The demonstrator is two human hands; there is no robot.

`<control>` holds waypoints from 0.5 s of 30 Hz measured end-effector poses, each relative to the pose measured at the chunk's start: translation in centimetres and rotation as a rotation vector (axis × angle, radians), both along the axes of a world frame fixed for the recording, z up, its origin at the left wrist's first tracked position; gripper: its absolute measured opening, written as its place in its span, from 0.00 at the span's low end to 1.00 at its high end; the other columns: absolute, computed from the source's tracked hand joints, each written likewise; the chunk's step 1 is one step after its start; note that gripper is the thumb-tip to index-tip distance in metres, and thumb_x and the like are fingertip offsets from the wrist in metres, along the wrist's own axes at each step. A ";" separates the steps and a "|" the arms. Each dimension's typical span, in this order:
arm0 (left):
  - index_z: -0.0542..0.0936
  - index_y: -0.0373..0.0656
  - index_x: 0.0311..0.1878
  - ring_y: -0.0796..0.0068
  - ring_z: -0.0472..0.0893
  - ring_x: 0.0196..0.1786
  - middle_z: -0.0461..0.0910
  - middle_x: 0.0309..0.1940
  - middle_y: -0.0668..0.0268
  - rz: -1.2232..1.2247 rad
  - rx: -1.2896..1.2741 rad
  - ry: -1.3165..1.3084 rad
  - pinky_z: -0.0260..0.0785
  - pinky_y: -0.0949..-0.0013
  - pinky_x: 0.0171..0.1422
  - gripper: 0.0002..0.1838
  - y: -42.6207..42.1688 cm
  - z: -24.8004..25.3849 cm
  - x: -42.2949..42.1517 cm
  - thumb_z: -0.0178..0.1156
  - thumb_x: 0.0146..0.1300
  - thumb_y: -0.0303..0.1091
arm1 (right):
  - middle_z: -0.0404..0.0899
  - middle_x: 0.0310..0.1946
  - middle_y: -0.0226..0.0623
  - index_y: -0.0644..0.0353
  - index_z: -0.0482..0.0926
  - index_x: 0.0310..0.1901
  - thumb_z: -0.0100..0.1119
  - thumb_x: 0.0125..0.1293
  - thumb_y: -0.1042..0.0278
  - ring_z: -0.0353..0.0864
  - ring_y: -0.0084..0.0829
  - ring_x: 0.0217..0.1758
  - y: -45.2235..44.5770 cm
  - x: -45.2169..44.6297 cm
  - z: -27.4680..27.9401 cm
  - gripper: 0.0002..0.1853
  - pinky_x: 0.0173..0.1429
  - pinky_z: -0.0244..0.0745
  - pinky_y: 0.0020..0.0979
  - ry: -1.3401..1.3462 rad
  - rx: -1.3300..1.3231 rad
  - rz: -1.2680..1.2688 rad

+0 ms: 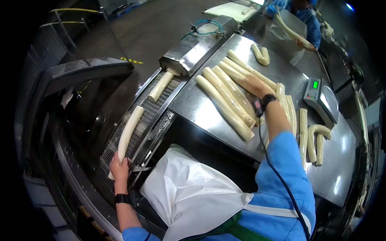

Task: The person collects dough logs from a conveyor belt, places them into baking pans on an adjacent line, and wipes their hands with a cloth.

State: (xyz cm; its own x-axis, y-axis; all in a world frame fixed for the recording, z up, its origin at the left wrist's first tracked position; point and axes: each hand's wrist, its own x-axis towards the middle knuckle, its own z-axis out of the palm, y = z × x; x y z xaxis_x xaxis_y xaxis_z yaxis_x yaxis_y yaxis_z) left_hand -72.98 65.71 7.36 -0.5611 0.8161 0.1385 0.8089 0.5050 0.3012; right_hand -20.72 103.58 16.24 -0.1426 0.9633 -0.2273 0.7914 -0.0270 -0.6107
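- Left hand point(119, 166), lower left of the frame: closed round the lower part of a long pale roll point(131, 129), which lies along the mesh belt point(109, 148).
- Risk: the roll looks soft; too tight a squeeze could neck it, and a sideways tug could set it askew.
- Upper left of centre: a shorter roll point(161, 86) lies on the same belt beside the metal housing point(183, 50). Should the gap close, the facing ends could butt and buckle.
- Right hand point(257, 85), right of centre: over the grouped rolls point(225, 107) on the steel bench point(191, 110). Fingers are partly hidden; whether they grip cannot be told.
- Risk: grouped rolls lie close together; shifting one could drag its neighbour, if surfaces are tacky.
- Dark cable point(280, 176) runs from the right wrist along the sleeve; its slack could catch a roll end.
- Right of frame: a bent roll point(311, 142) lies near the scale point(317, 96); a knock could upset the reading.
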 end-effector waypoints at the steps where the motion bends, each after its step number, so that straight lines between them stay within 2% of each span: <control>1: 0.71 0.33 0.57 0.46 0.75 0.50 0.76 0.48 0.46 -0.038 0.015 0.013 0.65 0.54 0.58 0.28 -0.3 -0.2 0.3 0.63 0.53 0.34 | 0.53 0.61 0.58 0.60 0.64 0.63 0.59 0.47 0.30 0.51 0.49 0.64 -1.8 -2.4 -1.0 0.49 0.63 0.49 0.54 -0.290 0.050 0.055; 2: 0.71 0.34 0.57 0.46 0.74 0.51 0.76 0.49 0.45 -0.109 0.076 0.051 0.64 0.54 0.58 0.28 -0.5 -0.7 -0.2 0.63 0.53 0.35 | 0.39 0.71 0.60 0.57 0.57 0.68 0.54 0.47 0.24 0.38 0.56 0.75 -3.7 -4.7 -1.9 0.54 0.70 0.38 0.64 -0.557 0.093 0.102; 3: 0.71 0.34 0.57 0.46 0.74 0.51 0.76 0.49 0.45 -0.089 0.079 0.051 0.64 0.54 0.58 0.28 -1.0 -0.8 -0.2 0.63 0.53 0.35 | 0.45 0.69 0.64 0.54 0.56 0.69 0.56 0.46 0.25 0.44 0.57 0.73 -3.6 -5.6 -5.8 0.54 0.69 0.44 0.62 -0.506 0.249 0.072; 4: 0.71 0.34 0.57 0.47 0.74 0.52 0.76 0.49 0.46 -0.112 0.094 0.073 0.64 0.54 0.58 0.28 -1.4 -0.8 -0.1 0.63 0.53 0.35 | 0.50 0.67 0.64 0.54 0.53 0.70 0.56 0.46 0.26 0.51 0.57 0.71 -5.4 -6.5 -4.5 0.54 0.67 0.49 0.61 -0.212 0.173 0.099; 5: 0.71 0.34 0.57 0.47 0.74 0.52 0.76 0.49 0.46 -0.138 0.108 0.094 0.63 0.54 0.59 0.28 -1.7 -0.8 -0.1 0.63 0.54 0.35 | 0.54 0.65 0.63 0.55 0.54 0.70 0.56 0.47 0.28 0.56 0.57 0.67 -7.2 -7.5 -3.1 0.54 0.65 0.54 0.59 -0.333 0.158 0.151; 9: 0.73 0.37 0.56 0.48 0.75 0.50 0.77 0.47 0.49 -0.067 0.034 0.006 0.64 0.54 0.57 0.27 -2.9 -0.7 -1.3 0.64 0.53 0.36 | 0.51 0.65 0.66 0.56 0.56 0.68 0.59 0.43 0.26 0.54 0.63 0.67 -10.3 -8.4 -2.4 0.56 0.64 0.54 0.61 -0.325 0.147 0.186; 11: 0.73 0.39 0.55 0.49 0.75 0.49 0.77 0.46 0.50 -0.077 0.028 -0.018 0.65 0.54 0.56 0.27 -4.0 0.2 -1.6 0.65 0.52 0.37 | 0.45 0.68 0.67 0.54 0.52 0.70 0.59 0.43 0.25 0.51 0.67 0.69 -12.4 -8.6 -2.0 0.58 0.66 0.50 0.63 -0.421 0.164 0.240; 13: 0.74 0.41 0.55 0.49 0.75 0.48 0.77 0.44 0.51 -0.087 0.027 -0.044 0.65 0.55 0.55 0.27 -5.4 0.9 -1.8 0.65 0.51 0.37 | 0.43 0.69 0.65 0.47 0.50 0.71 0.65 0.41 0.35 0.50 0.67 0.69 -15.0 -8.4 -2.6 0.56 0.66 0.48 0.62 -0.507 0.227 0.264; 14: 0.75 0.41 0.53 0.50 0.75 0.48 0.78 0.43 0.52 -0.032 0.045 -0.002 0.66 0.55 0.54 0.26 -6.6 1.0 -1.8 0.67 0.49 0.38 | 0.45 0.69 0.65 0.43 0.51 0.71 0.67 0.40 0.40 0.53 0.67 0.67 -15.8 -7.8 -3.2 0.55 0.66 0.49 0.61 -0.493 0.289 0.249; 15: 0.76 0.41 0.51 0.50 0.76 0.47 0.78 0.42 0.53 0.023 0.063 0.042 0.67 0.55 0.53 0.26 -7.6 1.2 -2.0 0.68 0.48 0.39 | 0.45 0.69 0.65 0.43 0.51 0.71 0.67 0.40 0.40 0.53 0.67 0.67 -16.1 -7.2 -3.4 0.55 0.66 0.49 0.61 -0.495 0.294 0.251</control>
